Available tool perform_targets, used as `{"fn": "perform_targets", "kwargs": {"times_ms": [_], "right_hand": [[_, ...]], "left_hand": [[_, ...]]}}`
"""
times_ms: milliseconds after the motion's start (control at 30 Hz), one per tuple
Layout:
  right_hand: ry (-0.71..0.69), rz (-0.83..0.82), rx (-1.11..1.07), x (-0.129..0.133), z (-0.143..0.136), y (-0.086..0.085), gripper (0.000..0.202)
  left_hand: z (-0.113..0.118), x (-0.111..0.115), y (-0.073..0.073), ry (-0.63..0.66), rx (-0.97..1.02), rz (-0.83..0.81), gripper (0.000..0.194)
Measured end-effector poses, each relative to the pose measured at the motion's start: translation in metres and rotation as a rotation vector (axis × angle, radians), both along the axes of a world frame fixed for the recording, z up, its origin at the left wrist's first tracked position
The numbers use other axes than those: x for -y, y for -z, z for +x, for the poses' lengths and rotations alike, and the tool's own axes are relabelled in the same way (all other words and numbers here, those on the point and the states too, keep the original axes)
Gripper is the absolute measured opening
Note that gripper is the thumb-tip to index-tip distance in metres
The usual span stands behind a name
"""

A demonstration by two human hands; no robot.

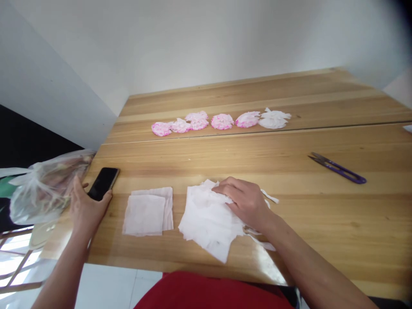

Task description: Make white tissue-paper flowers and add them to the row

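My left hand (86, 208) is at the near end of a black smartphone (103, 182) lying near the table's left edge. Its thumb and fingers are spread apart around that end, with the thumb at the phone's right edge. My right hand (246, 199) rests on a loose stack of white tissue sheets (209, 219), its fingers curled and closed on the upper part. Thin white tissue strips (268, 196) stick out beside and beneath that hand. Between my hands lies a neater pair of folded white tissue squares (144, 214).
Along the back, a row holds several pink-edged tissue flowers (222, 121) and a white one (275, 119). Purple thread snips (337, 168) lie at the right. A tied clear plastic bag (48, 184) is at the left edge. A narrow seam (322, 128) crosses the wooden table.
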State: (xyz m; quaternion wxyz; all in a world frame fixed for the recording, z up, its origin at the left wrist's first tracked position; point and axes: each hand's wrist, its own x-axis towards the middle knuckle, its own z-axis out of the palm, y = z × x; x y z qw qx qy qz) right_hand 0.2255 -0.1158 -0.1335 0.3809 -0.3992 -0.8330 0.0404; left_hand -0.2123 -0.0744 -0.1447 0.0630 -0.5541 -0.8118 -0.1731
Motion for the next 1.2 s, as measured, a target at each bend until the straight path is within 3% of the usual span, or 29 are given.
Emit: {"fn": "perform_targets", "kwargs": {"times_ms": [667, 800, 1033, 1200], "right_hand": [[-0.005, 0.01, 0.017, 0.002, -0.001, -0.004, 0.029], [-0.008, 0.018, 0.015, 0.002, -0.001, -0.005, 0.028], [-0.013, 0.017, 0.015, 0.002, -0.002, -0.004, 0.028], [-0.012, 0.008, 0.013, 0.002, -0.002, -0.003, 0.029]], "left_hand": [[-0.008, 0.004, 0.004, 0.006, 0.045, -0.032, 0.105], [-0.01, 0.005, 0.005, 0.04, -0.02, -0.061, 0.095], [0.003, 0.028, -0.001, 0.077, -0.274, -0.052, 0.056], [0.002, 0.023, 0.005, 0.11, -0.344, -0.129, 0.056]]}}
